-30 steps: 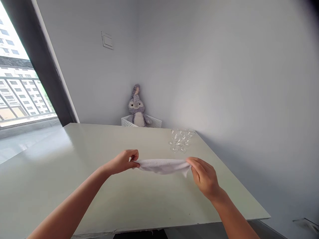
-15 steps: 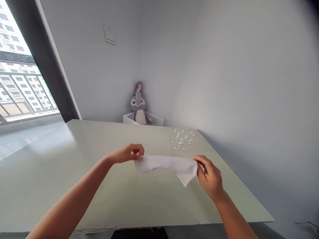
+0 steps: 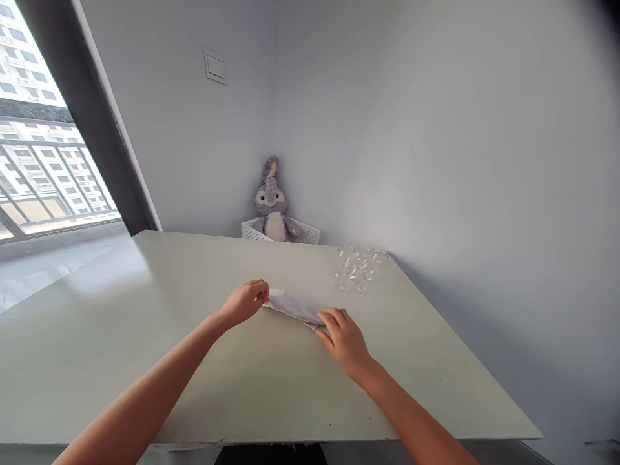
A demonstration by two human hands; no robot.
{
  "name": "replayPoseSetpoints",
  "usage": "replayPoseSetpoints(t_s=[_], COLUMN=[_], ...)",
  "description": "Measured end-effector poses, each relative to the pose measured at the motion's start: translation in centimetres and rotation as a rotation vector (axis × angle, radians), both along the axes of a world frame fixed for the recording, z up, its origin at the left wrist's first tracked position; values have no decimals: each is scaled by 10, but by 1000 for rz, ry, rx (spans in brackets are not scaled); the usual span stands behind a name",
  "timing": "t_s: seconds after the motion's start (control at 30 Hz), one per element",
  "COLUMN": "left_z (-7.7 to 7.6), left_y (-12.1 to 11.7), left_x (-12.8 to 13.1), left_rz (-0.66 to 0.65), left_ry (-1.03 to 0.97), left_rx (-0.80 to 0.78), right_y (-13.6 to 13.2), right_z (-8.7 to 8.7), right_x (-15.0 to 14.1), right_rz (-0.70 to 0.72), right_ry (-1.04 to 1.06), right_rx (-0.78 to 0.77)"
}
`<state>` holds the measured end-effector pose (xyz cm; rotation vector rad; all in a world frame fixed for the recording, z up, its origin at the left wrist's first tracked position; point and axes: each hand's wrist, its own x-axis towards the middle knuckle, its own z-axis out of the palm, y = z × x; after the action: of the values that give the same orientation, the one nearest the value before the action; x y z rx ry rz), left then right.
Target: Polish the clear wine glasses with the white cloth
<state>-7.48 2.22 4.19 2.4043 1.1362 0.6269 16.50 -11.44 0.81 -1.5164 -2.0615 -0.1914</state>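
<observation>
A small white cloth [image 3: 294, 305] lies folded on the pale green table [image 3: 145, 336], near its middle. My left hand [image 3: 245, 301] pinches the cloth's left end with curled fingers. My right hand [image 3: 343, 338] grips the cloth's right end against the tabletop, and its fingers cover part of the fabric. The two hands are close together, with only a short strip of cloth between them.
Several clear glasses [image 3: 358, 268] stand at the table's far right. A grey plush rabbit [image 3: 272, 203] sits in a white perforated basket [image 3: 305, 233] in the wall corner behind the table. A window [image 3: 39, 161] is at the left.
The cloth was stretched out in the air between both hands. Now it is down on the table and bunched shorter, and my right hand has moved left toward my left hand.
</observation>
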Motion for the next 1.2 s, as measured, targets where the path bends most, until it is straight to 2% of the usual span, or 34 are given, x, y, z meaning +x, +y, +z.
replayPoseSetpoints(t_s=[0.13,0.2,0.27,0.37,0.43,0.47,0.57,0.63,0.7,0.77,0.8,0.87,0.97,1.07,1.13,1.2], left_z=[12,19,26,34,35,33,19,3,-19,-41,-52,-69,-82,-82,-78,-69], left_y=[0,3,8,18,24,27,23,10,-10,-30,-38,-44,-24,23,60,95], left_x=[2,3,0,-7,-13,-14,-11,1,18,37,46,63,83,88,78,53], left_rz=[-24,6,56,136,188,215,274,248,143,24,-41,-87,-130,-114,-21,164], left_ry=[-56,-91,-136,-164,-88,-37,28,10,55,157,217,297,330,352,387,435], left_rx=[7,47,129,277,334,347,353,305,183,76,50,60,92,93,69,29], right_y=[53,74,87,83,63,50,9,-7,-11,-3,2,14,26,28,28,28], right_z=[-14,-10,5,34,46,49,44,35,24,12,5,-9,-26,-36,-39,-41], right_x=[12,18,23,19,6,-2,-29,-37,-34,-22,-15,-3,10,16,19,21], right_rz=[-4,-11,-56,-81,-37,16,338,445,420,322,267,174,105,57,34,30], right_ry=[-84,-11,75,74,8,-29,-112,-91,-10,107,172,294,392,404,411,416], right_rx=[-166,-201,-97,177,254,241,98,-9,-75,-101,-102,-94,-105,-154,-178,-204])
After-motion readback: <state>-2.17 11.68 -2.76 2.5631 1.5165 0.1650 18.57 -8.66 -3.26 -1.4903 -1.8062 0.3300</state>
